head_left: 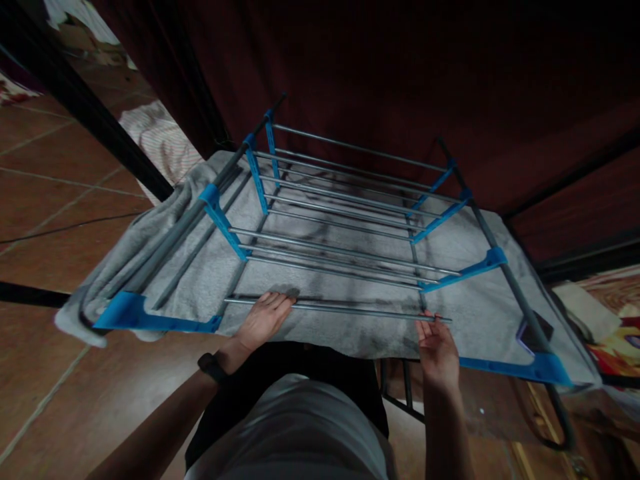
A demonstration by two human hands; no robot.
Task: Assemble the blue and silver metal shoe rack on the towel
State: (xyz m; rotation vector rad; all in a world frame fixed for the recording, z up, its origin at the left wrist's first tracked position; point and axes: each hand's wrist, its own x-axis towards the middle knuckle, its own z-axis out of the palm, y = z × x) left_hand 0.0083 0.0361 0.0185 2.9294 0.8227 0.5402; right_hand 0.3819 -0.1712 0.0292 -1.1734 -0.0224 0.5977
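Observation:
A partly assembled metal rack with blue plastic brackets (223, 223) lies on a grey blanket (320, 340). Thin silver rods (345, 260) span between its brackets in several rows. Along the near side, a loose metal rod (350, 311) stretches across the gap in front of me. My left hand (265, 319) lies palm down with its fingers over the left part of this rod. Palm up, my right hand (437, 343) has its fingers curled at the rod's right end. The near left bracket (155, 322) and the near right bracket (520, 369) carry no visible rod.
Spare grey tubes (185, 257) rest on the blanket's left side. A dark flat object with a purple edge (537, 331) lies by the right tube. A dark red curtain (360, 73) hangs behind, and a black frame post (100, 100) crosses at left above the tiled floor (45, 193).

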